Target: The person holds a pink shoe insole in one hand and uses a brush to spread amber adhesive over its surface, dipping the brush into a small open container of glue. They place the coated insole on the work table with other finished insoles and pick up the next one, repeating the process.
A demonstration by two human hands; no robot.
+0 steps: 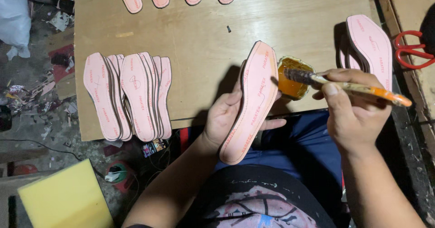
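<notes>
Nearest the camera, at far left, a yellow foam block (65, 198) lay on the littered floor. Beyond it, a fanned stack of pink insoles (129, 96) rested on the left part of the wooden board (204, 33). At centre, the left hand (226, 114) held one pink insole (251, 99) tilted above the lap, fingers clamped around it from behind. Just right stood a small glue tin (292, 78) with amber contents. The right hand (353, 110) had its fingers closed on an orange-handled brush (353, 86), bristles at the tin. Farther right leaned another insole stack (369, 46), then red scissors (412, 49).
</notes>
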